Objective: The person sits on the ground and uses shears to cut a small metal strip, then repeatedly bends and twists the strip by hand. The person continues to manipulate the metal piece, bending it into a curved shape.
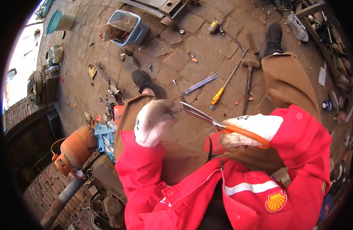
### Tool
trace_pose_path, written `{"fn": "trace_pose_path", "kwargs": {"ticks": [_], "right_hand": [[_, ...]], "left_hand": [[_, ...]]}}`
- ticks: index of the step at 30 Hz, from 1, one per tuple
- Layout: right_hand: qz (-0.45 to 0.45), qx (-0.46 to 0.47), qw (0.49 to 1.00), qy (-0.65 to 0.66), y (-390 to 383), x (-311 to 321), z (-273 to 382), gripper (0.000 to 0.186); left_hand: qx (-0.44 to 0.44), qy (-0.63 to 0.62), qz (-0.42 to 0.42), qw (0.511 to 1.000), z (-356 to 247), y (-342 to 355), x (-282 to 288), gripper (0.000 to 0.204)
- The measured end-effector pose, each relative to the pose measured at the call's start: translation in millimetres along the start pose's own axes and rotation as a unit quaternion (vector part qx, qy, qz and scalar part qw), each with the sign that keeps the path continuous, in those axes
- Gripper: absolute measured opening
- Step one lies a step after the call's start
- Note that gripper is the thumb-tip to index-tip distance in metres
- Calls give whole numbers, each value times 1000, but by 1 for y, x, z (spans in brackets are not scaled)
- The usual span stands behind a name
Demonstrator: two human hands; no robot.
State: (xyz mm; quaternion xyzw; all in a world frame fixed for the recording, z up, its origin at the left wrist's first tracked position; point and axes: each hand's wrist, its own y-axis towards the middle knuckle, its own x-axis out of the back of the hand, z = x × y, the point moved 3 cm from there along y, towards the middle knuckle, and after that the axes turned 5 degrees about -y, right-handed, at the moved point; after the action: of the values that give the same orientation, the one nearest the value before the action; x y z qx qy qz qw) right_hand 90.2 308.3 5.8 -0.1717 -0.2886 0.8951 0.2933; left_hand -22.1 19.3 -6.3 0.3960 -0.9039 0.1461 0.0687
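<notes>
A pair of orange-handled steel scissors (216, 123) is gripped in the white-gloved right hand (250, 129), blades spread above the knees. A thin dark metal piece (175, 111) (small, partly hidden) is pinched in the gloved left hand (152, 121) at the blade tips.

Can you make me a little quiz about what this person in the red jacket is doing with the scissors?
1. True or false: the scissors have blue handles.
2. Which hand holds the scissors: A left, B right?
3. What tool with a yellow handle lies on the ground?

Key:
1. False, they are orange.
2. B, the right hand; the left hand pinches something small at the blades.
3. A screwdriver, beside a hammer.
</notes>
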Motion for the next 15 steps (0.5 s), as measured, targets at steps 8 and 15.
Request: {"fn": "trace_pose_path", "kwargs": {"ticks": [8,15], "right_hand": [[355,34,776,520,35,-56,-42,34],[269,44,824,498,28,-52,-49,32]], "left_hand": [[103,-391,-20,915,31,5,-8,47],[99,-311,61,943,26,14,-21,40]]}}
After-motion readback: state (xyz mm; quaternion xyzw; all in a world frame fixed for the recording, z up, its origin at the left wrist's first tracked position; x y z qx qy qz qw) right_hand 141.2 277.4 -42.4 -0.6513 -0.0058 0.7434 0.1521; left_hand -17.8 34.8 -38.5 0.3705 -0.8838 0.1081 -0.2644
